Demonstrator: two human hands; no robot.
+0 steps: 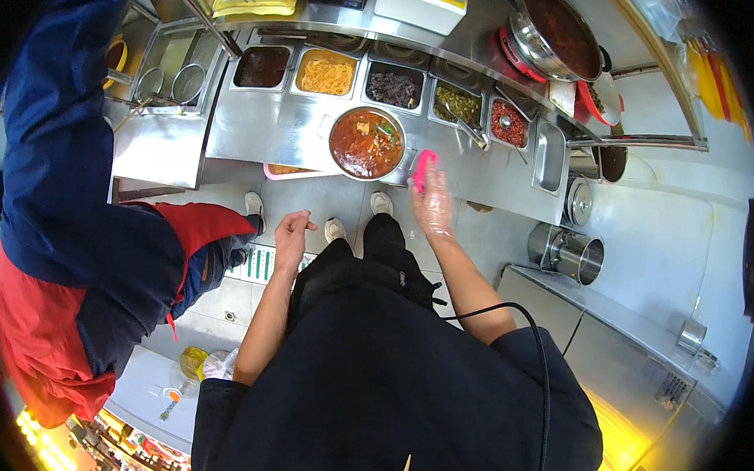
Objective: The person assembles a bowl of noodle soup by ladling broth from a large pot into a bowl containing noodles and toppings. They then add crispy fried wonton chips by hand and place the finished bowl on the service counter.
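Observation:
My right hand [433, 203], in a clear plastic glove, grips a bright pink cloth or sponge [424, 169] over the front part of the steel counter [493, 177]. Just left of it stands a round metal pot of red, oily soup [366, 143] with some green and pale pieces in it. My left hand [294, 235] is bare and holds nothing; its fingers are bent loosely above the floor, in front of the counter. Behind the pot, steel pans hold shredded yellow food [326, 75], dark shreds [393, 88], chopped green food [456, 104] with tongs, and red diced food [508, 123] with a spoon.
A co-worker in a navy and red garment [93, 236] stands close on the left. Above the counter runs a steel shelf [480, 47] with a large pot [559, 38]. A pink-rimmed tray [297, 174] lies below the counter edge. Metal cylinders [577, 254] stand at right.

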